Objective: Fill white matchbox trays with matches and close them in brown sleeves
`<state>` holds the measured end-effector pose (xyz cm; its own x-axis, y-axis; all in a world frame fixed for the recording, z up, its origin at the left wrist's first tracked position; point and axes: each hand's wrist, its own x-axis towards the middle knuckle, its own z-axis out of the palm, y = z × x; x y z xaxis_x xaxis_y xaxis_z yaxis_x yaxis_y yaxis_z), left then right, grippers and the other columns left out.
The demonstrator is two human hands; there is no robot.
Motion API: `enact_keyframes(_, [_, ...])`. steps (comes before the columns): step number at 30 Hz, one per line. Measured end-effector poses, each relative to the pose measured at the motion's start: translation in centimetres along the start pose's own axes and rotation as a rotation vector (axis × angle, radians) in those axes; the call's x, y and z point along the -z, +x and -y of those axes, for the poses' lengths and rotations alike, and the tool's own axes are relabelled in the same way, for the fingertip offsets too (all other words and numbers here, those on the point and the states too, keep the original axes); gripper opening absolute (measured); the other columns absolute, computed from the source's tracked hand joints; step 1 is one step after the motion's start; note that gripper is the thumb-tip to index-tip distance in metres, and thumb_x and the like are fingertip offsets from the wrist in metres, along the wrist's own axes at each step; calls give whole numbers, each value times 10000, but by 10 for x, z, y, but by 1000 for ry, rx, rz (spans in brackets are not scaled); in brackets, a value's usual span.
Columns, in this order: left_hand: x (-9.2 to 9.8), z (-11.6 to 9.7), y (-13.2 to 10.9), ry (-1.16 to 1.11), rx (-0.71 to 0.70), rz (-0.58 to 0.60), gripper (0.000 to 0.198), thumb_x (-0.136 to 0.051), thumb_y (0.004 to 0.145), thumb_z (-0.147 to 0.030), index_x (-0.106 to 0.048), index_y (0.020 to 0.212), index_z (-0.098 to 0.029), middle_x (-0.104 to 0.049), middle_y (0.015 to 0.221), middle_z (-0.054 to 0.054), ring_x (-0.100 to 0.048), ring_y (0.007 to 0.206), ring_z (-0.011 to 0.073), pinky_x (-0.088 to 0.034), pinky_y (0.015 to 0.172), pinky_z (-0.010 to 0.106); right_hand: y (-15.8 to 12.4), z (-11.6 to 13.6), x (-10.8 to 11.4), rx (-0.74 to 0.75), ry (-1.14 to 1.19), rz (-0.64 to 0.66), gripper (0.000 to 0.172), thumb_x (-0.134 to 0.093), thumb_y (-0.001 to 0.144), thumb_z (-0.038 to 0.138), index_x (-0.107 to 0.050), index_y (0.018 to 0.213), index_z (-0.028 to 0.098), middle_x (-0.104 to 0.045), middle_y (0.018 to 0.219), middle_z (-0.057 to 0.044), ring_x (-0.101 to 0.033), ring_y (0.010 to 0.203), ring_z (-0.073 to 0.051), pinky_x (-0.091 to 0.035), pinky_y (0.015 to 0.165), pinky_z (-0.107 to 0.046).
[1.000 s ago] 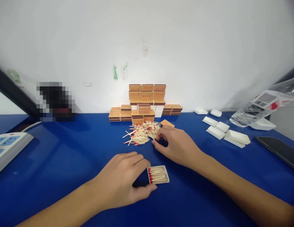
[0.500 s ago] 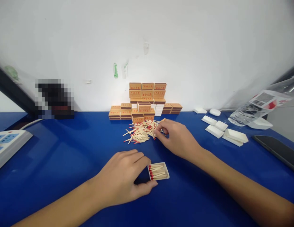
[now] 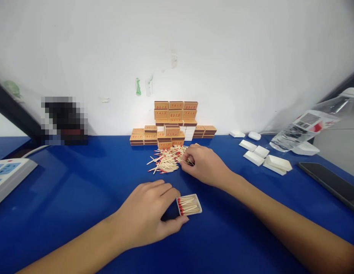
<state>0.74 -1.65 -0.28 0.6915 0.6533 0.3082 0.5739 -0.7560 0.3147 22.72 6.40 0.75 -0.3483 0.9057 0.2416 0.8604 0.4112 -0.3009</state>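
Observation:
My left hand (image 3: 148, 215) rests on the blue table (image 3: 65, 190), with thumb and fingers closed on the left end of a small white matchbox tray (image 3: 189, 204) half filled with red-tipped matches. My right hand (image 3: 202, 163) reaches forward to the right edge of a loose pile of matches (image 3: 167, 160). Its fingertips pinch together on a few matches there.
Stacked orange matchboxes (image 3: 173, 123) stand against the white wall behind the pile. Empty white trays (image 3: 262, 156) lie at the right, beside a lying plastic bottle (image 3: 305, 127) and a dark phone (image 3: 330, 182). A white power strip (image 3: 8, 175) sits at the left edge.
My right hand has slid left and forward into the match pile and closed its fingertips on matches. My left hand has stayed on the tray.

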Motion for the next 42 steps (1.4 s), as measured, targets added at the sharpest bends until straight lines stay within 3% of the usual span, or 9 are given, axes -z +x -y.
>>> enact_keyframes(6, [0, 3, 0, 43, 63, -72, 237, -777, 905, -406, -681, 930, -191, -638, 757, -10, -586, 666, 180, -419, 621, 321, -1, -6, 5, 44, 54, 61, 147, -712, 854, 131, -628, 754, 198, -667, 842, -27, -567, 783, -177, -390, 701, -301])
enact_keyframes(9, [-1, 5, 1, 86, 143, -97, 338, -810, 876, -496, -656, 870, -195, -597, 714, -20, -559, 628, 172, -385, 594, 312, -4, -10, 9, -4, 180, 55, 103, -709, 881, 214, -659, 791, 206, -646, 817, -5, -537, 715, -157, -382, 665, -303])
enact_keyframes(13, [-2, 5, 3, 91, 222, -91, 459, -833, 822, -608, -615, 806, -204, -548, 664, -36, -542, 608, 171, -337, 572, 302, -12, -12, 17, -65, 391, 119, 245, -666, 939, 372, -655, 755, 211, -569, 711, 24, -462, 638, -138, -343, 592, -299])
enact_keyframes(20, [0, 6, 5, 55, 270, -61, 214, -759, 895, -408, -679, 950, -216, -595, 725, -23, -575, 657, 178, -378, 615, 306, -23, -10, 25, 82, 431, 284, 214, -662, 976, 371, -714, 845, 210, -490, 687, 44, -437, 633, -123, -335, 576, -276])
enact_keyframes(30, [1, 10, 6, 3, 260, -72, 195, -733, 914, -392, -698, 1005, -223, -637, 795, -11, -613, 725, 188, -440, 664, 322, -36, 6, 22, 240, 354, 284, 169, -683, 998, 319, -732, 887, 201, -585, 760, 19, -501, 693, -123, -372, 631, -272])
enact_keyframes(37, [1, 9, 6, 5, 233, -85, 182, -739, 908, -365, -698, 1016, -224, -608, 754, -26, -592, 684, 176, -427, 649, 313, -36, 8, 21, 180, 415, 244, 167, -676, 978, 299, -736, 854, 206, -565, 738, 22, -487, 673, -124, -366, 614, -278])
enact_keyframes(40, [1, 9, 6, 42, 237, -84, 236, -772, 895, -420, -671, 944, -213, -588, 734, -31, -571, 661, 169, -397, 623, 305, -37, 12, 25, 43, 548, 212, 181, -684, 955, 332, -727, 832, 206, -527, 700, 33, -459, 648, -124, -360, 598, -279])
enact_keyframes(42, [1, 10, 5, 68, 244, -86, 380, -804, 862, -547, -631, 851, -209, -566, 703, -35, -550, 639, 164, -362, 593, 298, -37, 15, 28, -70, 656, 213, 228, -686, 948, 388, -726, 823, 202, -509, 670, 38, -445, 640, -127, -360, 593, -281])
